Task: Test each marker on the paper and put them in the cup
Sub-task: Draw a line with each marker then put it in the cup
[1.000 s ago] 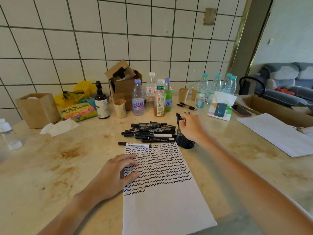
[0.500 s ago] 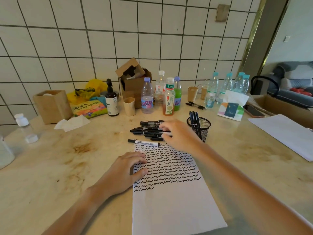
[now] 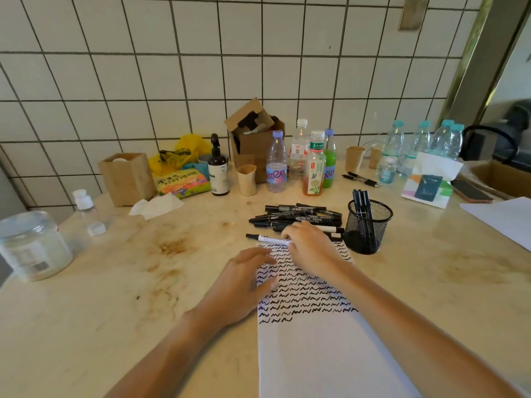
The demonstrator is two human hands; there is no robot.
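A white paper lies in front of me, its upper half covered with black squiggle lines. My left hand rests flat on the paper's left edge, fingers spread. My right hand sits at the paper's top edge, its fingertips curled onto the right end of a single white-labelled black marker that lies on the table. Behind it is a pile of several black markers. A black mesh cup stands to the right of my right hand, with a few markers upright inside.
Along the tiled wall stand drink bottles, a brown pump bottle, paper cups, cardboard boxes and water bottles. A plastic jar is at far left. More white sheets and a phone lie at right.
My right hand left the mesh cup, passed leftward over the marker pile and came down on the single white-labelled marker. My left hand stays on the paper.
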